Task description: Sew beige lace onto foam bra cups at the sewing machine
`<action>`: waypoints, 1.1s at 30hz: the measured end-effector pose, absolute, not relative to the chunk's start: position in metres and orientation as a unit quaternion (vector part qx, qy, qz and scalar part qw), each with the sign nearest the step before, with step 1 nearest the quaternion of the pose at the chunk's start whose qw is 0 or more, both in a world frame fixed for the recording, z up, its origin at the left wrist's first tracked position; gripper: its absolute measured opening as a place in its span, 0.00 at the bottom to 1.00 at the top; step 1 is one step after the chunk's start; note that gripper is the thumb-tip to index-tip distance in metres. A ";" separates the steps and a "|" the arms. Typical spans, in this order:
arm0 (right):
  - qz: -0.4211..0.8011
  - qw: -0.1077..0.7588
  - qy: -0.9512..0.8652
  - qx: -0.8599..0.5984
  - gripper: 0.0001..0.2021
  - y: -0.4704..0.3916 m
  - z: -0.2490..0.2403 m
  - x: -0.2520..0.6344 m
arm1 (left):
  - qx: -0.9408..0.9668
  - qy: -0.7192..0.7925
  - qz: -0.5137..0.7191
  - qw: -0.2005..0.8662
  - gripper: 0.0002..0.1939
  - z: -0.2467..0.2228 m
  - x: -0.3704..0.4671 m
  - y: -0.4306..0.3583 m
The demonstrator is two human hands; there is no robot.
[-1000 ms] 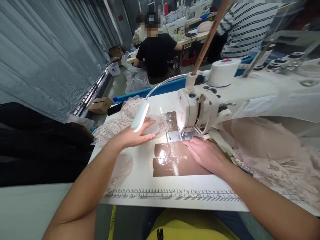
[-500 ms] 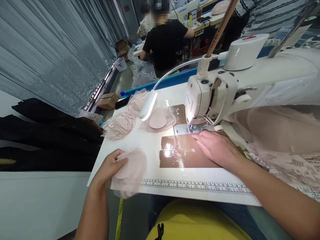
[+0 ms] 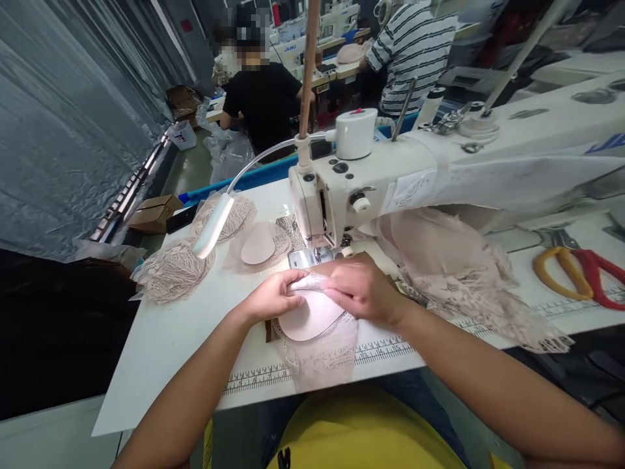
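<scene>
Both hands meet just in front of the presser foot of a white sewing machine (image 3: 405,176). A pale pink bra cup (image 3: 310,319), with lace and sheer mesh beneath it, lies between them, its mesh hanging toward the table's front edge. My left hand (image 3: 273,296) pinches the upper left edge of the cup between thumb and fingers. At the upper right edge, my right hand (image 3: 359,286) grips the same piece, its fingertips bunched and slightly blurred. The fold of fabric at the top sits close to the metal needle plate (image 3: 300,259).
Lace pieces (image 3: 173,270) are stacked at left, with another cup (image 3: 258,244) near the machine. Sewn lace fabric (image 3: 439,260) lies at right beside scissors (image 3: 564,273). A lamp (image 3: 213,228) overhangs the table. Two co-workers, one in black (image 3: 261,98), one in stripes (image 3: 415,52), are beyond.
My left hand has brought the cup and mesh from the left to the front of the machine. My right hand has left the brown plate and taken hold too. The view has shifted right.
</scene>
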State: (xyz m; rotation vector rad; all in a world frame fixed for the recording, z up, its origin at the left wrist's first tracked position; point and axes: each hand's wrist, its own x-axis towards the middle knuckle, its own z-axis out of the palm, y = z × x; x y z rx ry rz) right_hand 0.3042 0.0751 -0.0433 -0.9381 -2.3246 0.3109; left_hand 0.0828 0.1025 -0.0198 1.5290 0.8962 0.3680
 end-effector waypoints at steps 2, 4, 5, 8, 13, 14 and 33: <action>0.130 0.251 -0.899 -0.336 0.13 0.074 -0.042 0.303 | 0.677 0.418 0.182 0.578 0.15 -0.022 0.082 0.111; 0.136 0.219 -0.901 -0.348 0.14 0.075 -0.043 0.301 | 0.686 0.468 0.226 0.509 0.13 -0.024 0.078 0.118; 0.137 0.212 -0.900 -0.356 0.14 0.075 -0.043 0.300 | 0.687 0.489 0.246 0.478 0.12 -0.026 0.076 0.122; 0.128 0.207 -0.899 -0.364 0.14 0.076 -0.045 0.299 | 0.689 0.502 0.261 0.453 0.13 -0.032 0.075 0.128; 0.078 0.231 -0.885 -0.398 0.13 0.078 -0.047 0.298 | 0.716 0.446 0.240 0.481 0.13 -0.039 0.091 0.130; 0.067 0.234 -0.877 -0.414 0.13 0.079 -0.047 0.298 | 0.734 0.437 0.232 0.466 0.13 -0.039 0.094 0.131; 0.058 0.136 -0.843 -0.516 0.13 0.086 -0.046 0.293 | 0.930 0.352 0.083 0.068 0.19 -0.033 0.099 0.099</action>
